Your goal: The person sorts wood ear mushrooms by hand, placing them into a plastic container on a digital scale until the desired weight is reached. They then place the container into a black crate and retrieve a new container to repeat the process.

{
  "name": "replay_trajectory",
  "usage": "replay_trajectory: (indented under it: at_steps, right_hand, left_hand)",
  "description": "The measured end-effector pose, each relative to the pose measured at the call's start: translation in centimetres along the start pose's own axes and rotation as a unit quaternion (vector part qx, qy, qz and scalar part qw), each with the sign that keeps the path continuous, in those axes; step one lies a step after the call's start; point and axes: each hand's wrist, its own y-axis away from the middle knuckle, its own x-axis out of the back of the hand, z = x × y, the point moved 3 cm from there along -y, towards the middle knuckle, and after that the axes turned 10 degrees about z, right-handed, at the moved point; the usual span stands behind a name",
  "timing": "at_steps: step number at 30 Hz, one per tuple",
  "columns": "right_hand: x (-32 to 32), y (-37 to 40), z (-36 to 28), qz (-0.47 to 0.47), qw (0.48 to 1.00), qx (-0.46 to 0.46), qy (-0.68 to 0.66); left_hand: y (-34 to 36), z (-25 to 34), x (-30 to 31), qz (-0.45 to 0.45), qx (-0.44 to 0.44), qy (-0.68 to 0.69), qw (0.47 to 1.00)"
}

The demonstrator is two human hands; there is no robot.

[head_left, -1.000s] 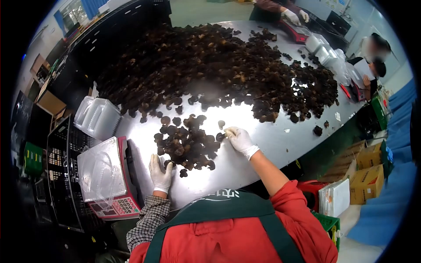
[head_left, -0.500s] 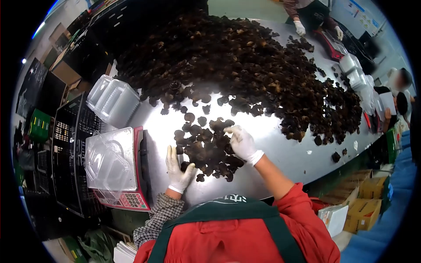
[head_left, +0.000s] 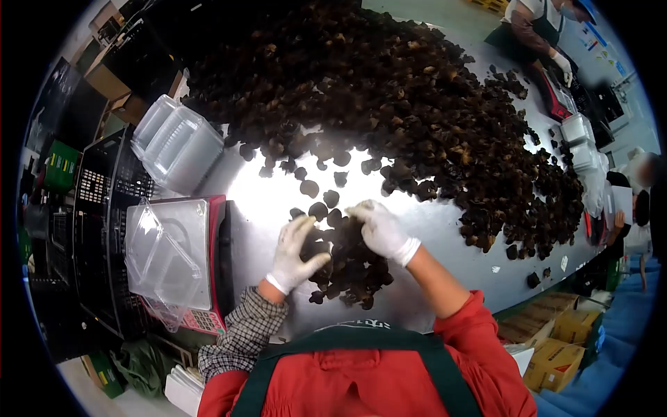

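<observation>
Dark, curled mushroom-like pieces form a small pile [head_left: 351, 267] on the shiny metal table [head_left: 431, 278]. My left hand [head_left: 295, 256], in a white glove, is at the pile's left edge with thumb and fingers spread apart. On the upper right of the pile lies my right hand [head_left: 379, 229], also gloved, its fingers bent over the pieces; whether it pinches one is hidden. Just above the hands are a few loose pieces [head_left: 309, 188]. Farther back, a large heap [head_left: 375, 90] of the same dark pieces spreads across the table.
A scale [head_left: 215, 260] with a clear plastic container [head_left: 156, 257] on it stands at left, below stacked clear trays [head_left: 177, 146]. Black crates [head_left: 104, 229] line the left side. A co-worker [head_left: 531, 31] is beside another scale [head_left: 552, 90]. Cardboard boxes [head_left: 556, 361] sit lower right.
My left hand has moved up and right, closer to my right hand. The view has shifted slightly. The co-worker's body and head now show more at the upper right.
</observation>
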Motion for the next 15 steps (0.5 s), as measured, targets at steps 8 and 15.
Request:
replay_trajectory:
  at_steps: [8,15]
  right_hand:
    - [-4.0,-6.8,2.3,0.022,0.99,0.056,0.125]
    - [0.6,0.2,0.0,0.03,0.997,0.032,-0.059]
  left_hand:
    - [-5.9,-2.4,-2.3,-0.081,0.006,-0.127,0.989]
    - [-2.5,1.5,-0.1,-0.096,0.033,0.046,0.994]
